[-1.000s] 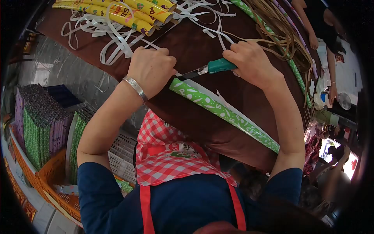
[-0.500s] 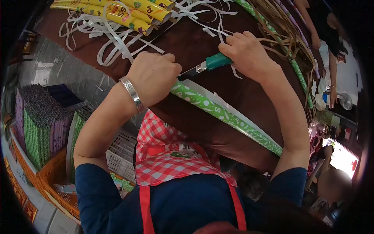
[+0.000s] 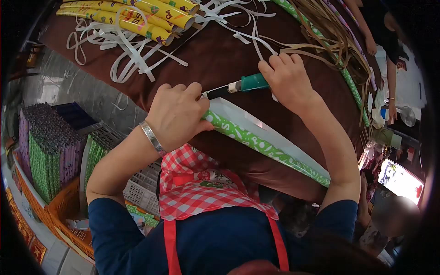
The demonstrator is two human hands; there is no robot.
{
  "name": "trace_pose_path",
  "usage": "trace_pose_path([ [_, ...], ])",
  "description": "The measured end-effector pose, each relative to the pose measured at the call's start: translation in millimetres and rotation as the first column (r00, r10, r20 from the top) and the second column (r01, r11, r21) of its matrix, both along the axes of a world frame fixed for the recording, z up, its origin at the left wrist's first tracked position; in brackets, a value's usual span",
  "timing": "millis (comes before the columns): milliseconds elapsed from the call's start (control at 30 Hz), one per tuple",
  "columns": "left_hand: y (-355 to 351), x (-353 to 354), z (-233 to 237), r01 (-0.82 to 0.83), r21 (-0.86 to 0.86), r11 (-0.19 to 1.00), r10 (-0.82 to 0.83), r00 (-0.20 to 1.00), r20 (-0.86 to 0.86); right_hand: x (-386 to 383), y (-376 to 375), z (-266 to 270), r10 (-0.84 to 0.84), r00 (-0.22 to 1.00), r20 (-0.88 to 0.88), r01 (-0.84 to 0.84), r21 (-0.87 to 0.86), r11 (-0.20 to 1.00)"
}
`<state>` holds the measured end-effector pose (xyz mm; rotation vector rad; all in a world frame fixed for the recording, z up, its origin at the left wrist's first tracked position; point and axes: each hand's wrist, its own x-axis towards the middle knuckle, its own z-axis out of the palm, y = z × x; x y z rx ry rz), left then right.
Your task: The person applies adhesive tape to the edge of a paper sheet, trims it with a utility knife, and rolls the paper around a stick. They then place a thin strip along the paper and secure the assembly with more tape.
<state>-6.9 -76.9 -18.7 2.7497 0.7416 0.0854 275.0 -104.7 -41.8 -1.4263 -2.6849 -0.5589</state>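
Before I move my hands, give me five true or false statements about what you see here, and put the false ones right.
1. The right hand holds a knife with a green handle. True.
2. The silver bracelet is on the right wrist. False: it is on the left wrist.
3. The left hand touches the green tube. True.
4. The yellow tubes lie in the orange basket. False: they lie on the brown cloth.
5. The apron is checked red and white. True.

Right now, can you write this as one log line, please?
left hand: holding green roll | right hand: holding knife, blade near left hand | yellow rolls: beside white strips
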Motion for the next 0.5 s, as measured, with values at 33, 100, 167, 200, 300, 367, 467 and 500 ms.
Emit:
trace_pose_path([
  [33,0,-1,1,-0.005,-0.029,1.0,0.004,0.999,-0.036,-1,-3,-1,-0.028,1.0,0.005,0.028,0.008,1.0],
  [100,0,-2,1,-0.008,-0.06,0.998,0.004,0.997,-0.076,-1,-4,-6,-0.058,0.998,0.006,0.058,0.012,0.998],
  [167,0,-3,0,-0.011,-0.063,0.998,0.009,0.999,-0.037,0,-4,-10,-0.054,0.999,0.004,0.053,0.059,0.997],
  [200,-1,-3,-1,-0.011,-0.064,0.998,0.008,0.999,-0.039,1,-4,-12,-0.054,0.999,0.002,0.054,0.058,0.997],
  [300,-2,-4,-5,-0.022,-0.072,0.997,0.022,1.0,0.003,4,-3,-17,-0.05,0.999,-0.019,0.052,0.129,0.99],
  [367,-1,-3,-8,-0.039,0.008,0.999,0.039,0.998,0.05,7,-1,-18,-0.077,0.996,-0.044,0.084,0.186,0.979],
  [467,1,-3,-9,-0.03,0.005,1.0,0.029,0.998,0.058,9,-2,-20,-0.068,0.996,-0.052,0.078,0.211,0.974],
  [500,1,-3,-8,-0.028,0.007,1.0,0.027,0.998,0.058,9,-1,-21,-0.07,0.996,-0.053,0.08,0.213,0.974],
])
